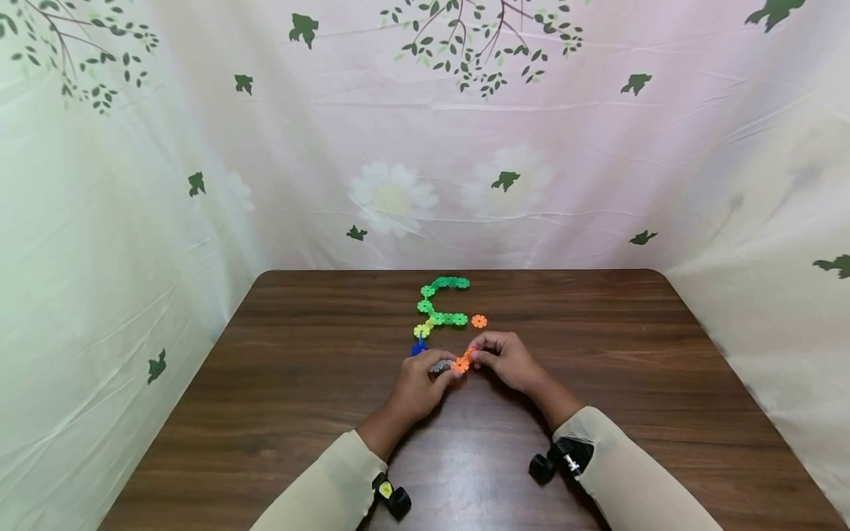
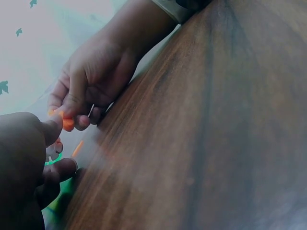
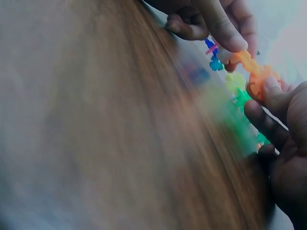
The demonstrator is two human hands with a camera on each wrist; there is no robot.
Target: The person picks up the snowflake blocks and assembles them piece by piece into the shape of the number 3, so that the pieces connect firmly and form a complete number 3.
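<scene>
Near the middle of the table in the head view, my left hand (image 1: 413, 387) pinches an orange flower-shaped interlocking disc (image 1: 460, 365) beside a grey disc (image 1: 440, 366). My right hand (image 1: 510, 361) grips a second orange disc (image 3: 263, 79) between thumb and fingers. The right wrist view shows these two orange discs meeting at their edges, slotted or pressed together. Beyond the left hand lie a blue disc (image 1: 419, 346) and yellow discs (image 1: 421, 330), in line with a curved chain of green discs (image 1: 425, 305). The left fingers partly cover the pieces near the blue disc.
One loose orange disc (image 1: 479, 321) lies just right of the green chain's lower arm. The brown wooden table (image 1: 299, 383) reaches back to a pale printed cloth (image 1: 432, 133), which also hangs along both sides.
</scene>
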